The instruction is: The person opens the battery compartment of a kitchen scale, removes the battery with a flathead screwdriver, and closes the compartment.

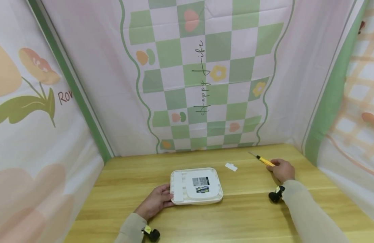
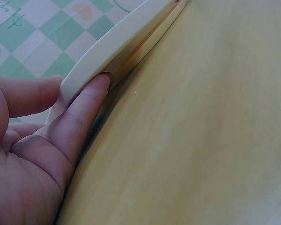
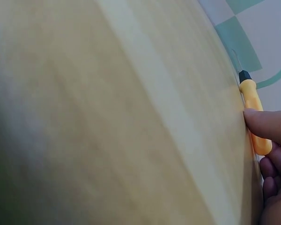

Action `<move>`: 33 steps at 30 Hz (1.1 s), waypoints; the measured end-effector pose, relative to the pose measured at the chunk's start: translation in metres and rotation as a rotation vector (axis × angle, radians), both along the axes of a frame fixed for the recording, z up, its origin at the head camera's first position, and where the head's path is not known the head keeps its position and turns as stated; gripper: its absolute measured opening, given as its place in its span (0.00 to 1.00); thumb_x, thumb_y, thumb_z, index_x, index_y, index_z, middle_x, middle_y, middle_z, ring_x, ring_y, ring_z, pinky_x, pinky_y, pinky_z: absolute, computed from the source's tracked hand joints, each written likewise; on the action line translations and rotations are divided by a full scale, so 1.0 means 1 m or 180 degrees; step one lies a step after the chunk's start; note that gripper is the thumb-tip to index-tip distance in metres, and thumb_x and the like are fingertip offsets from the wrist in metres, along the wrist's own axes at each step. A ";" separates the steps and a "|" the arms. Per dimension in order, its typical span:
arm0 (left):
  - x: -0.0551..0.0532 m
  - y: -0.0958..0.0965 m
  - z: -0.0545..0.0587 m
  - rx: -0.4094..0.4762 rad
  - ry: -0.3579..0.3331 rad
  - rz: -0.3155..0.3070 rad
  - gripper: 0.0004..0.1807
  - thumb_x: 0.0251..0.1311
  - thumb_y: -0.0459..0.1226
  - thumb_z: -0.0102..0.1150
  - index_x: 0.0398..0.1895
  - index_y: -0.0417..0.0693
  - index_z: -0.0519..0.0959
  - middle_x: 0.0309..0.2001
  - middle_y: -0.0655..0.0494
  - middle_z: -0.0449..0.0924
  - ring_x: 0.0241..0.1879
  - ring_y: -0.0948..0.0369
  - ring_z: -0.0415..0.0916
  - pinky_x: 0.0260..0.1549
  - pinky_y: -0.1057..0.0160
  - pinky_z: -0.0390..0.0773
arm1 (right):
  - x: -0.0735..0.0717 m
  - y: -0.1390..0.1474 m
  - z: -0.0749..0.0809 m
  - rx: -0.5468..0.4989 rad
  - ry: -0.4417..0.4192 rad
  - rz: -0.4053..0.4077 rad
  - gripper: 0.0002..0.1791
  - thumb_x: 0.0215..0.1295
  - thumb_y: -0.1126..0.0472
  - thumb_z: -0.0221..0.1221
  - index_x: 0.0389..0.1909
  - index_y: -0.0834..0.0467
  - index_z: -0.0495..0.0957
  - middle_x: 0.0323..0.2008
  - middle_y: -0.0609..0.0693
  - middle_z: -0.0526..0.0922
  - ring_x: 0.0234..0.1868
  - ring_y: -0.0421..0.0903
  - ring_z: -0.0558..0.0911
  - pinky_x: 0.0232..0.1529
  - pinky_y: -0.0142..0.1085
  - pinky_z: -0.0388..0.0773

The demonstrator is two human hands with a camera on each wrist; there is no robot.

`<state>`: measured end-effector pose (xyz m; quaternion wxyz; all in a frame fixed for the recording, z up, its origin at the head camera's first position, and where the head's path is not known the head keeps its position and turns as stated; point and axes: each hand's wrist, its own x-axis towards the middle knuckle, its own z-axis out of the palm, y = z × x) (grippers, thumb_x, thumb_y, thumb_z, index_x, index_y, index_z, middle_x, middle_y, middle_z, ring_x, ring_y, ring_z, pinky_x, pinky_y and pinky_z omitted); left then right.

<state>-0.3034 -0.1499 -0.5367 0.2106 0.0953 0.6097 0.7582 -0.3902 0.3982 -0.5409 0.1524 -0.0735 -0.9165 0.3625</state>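
Note:
A flat white device with rounded corners (image 1: 187, 199) lies with its underside up on the table, with a label and batteries (image 1: 202, 189) showing in its uncovered compartment. My left hand (image 1: 157, 199) pinches its left edge; in the left wrist view the thumb is on one side of the white rim (image 2: 100, 44) and a finger reaches under it. Over at the right, my right hand (image 1: 282, 169) pinches the yellow handle of a screwdriver (image 1: 266, 161), whose shaft points to the far left. In the right wrist view the screwdriver (image 3: 253, 98) lies close along the tabletop.
A small white battery cover (image 1: 231, 166) lies on the wooden table (image 1: 235, 216) between the device and the screwdriver. Patterned cloth (image 1: 193, 77) hangs behind the table and along both sides. A small black camera is strapped to each wrist.

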 end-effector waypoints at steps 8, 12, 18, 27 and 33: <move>-0.002 -0.001 0.002 -0.0037 -0.0025 -0.0002 0.33 0.68 0.25 0.49 0.72 0.27 0.49 0.57 0.36 0.74 0.51 0.48 0.77 0.50 0.52 0.80 | 0.002 -0.002 0.003 -0.0237 -0.0131 0.0056 0.35 0.60 0.55 0.66 0.61 0.72 0.68 0.58 0.72 0.72 0.53 0.68 0.72 0.53 0.59 0.67; -0.002 -0.001 0.002 -0.0032 -0.0033 -0.0003 0.33 0.68 0.25 0.49 0.72 0.27 0.49 0.57 0.36 0.74 0.52 0.47 0.77 0.50 0.52 0.80 | 0.007 -0.003 0.010 -0.0412 -0.0206 0.0156 0.40 0.60 0.54 0.66 0.65 0.74 0.62 0.62 0.73 0.67 0.57 0.69 0.69 0.56 0.60 0.66; 0.000 -0.002 0.001 -0.0007 0.0004 -0.0015 0.33 0.68 0.25 0.48 0.72 0.27 0.49 0.57 0.35 0.74 0.52 0.47 0.77 0.51 0.52 0.79 | 0.013 -0.008 0.021 -0.0361 -0.0235 0.0296 0.41 0.63 0.50 0.63 0.66 0.74 0.60 0.63 0.75 0.64 0.58 0.72 0.67 0.56 0.62 0.67; 0.002 -0.001 0.001 0.0013 0.0046 -0.0055 0.32 0.68 0.24 0.46 0.72 0.26 0.49 0.57 0.35 0.73 0.53 0.47 0.76 0.51 0.52 0.79 | 0.022 -0.031 0.034 -0.0101 -0.0001 0.0568 0.36 0.67 0.48 0.60 0.65 0.70 0.66 0.63 0.73 0.66 0.59 0.71 0.67 0.55 0.63 0.68; 0.001 0.000 0.002 0.0053 0.0080 -0.0088 0.32 0.68 0.24 0.46 0.72 0.25 0.48 0.57 0.35 0.73 0.53 0.48 0.76 0.52 0.52 0.78 | 0.023 -0.054 0.042 0.0042 0.0101 0.0856 0.39 0.66 0.41 0.59 0.66 0.66 0.67 0.64 0.67 0.68 0.63 0.69 0.64 0.58 0.64 0.65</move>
